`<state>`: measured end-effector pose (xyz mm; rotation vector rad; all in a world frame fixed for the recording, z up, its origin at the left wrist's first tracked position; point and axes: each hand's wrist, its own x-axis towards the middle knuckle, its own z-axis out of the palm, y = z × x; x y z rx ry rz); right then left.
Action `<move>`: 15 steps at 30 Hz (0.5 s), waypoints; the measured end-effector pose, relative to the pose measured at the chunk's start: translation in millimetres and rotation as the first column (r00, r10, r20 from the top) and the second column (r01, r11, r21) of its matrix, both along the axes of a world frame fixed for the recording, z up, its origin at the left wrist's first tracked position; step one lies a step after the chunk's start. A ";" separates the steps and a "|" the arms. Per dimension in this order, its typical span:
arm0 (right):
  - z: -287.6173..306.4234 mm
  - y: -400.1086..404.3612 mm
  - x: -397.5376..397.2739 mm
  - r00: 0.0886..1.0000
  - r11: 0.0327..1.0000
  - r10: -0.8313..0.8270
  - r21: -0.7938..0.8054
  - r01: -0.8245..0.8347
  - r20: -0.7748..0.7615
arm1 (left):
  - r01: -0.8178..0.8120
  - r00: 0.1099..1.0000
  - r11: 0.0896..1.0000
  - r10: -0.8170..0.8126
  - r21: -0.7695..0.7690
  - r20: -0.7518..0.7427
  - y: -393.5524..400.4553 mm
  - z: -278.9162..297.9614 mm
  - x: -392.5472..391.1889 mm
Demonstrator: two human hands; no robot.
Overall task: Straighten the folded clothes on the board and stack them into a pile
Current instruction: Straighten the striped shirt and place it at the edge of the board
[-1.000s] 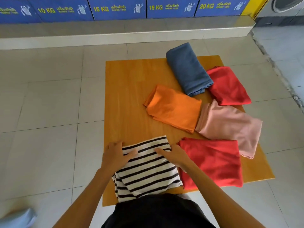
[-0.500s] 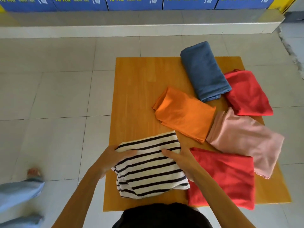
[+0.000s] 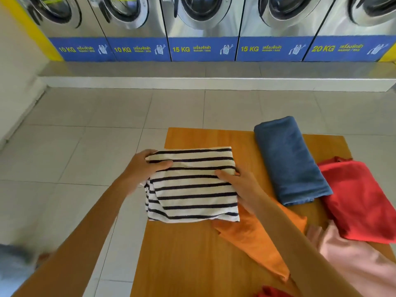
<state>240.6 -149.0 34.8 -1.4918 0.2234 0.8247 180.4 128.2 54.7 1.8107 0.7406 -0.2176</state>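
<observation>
A folded white garment with dark stripes point(image 3: 192, 185) is held up over the board's point(image 3: 182, 254) left side, its lower right corner overlapping a folded orange piece point(image 3: 255, 239). A folded blue one point(image 3: 289, 161) lies toward the far edge — beside it a red piece point(image 3: 362, 202), then a pink one point(image 3: 353, 260), along the right edge.

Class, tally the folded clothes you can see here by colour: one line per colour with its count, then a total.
Striped black and white, held in both hands: 1
Blue: 1
Orange: 1
Pink: 1
Red: 2 (one at the right, one partly cut off at the bottom edge)
Total: 6
</observation>
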 end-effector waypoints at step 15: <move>-64.9 57.5 125.1 0.991 0.991 -0.039 -0.121 0.054 0.126 | -0.228 0.973 0.895 0.196 0.384 0.121 22.0 -70.7 148.9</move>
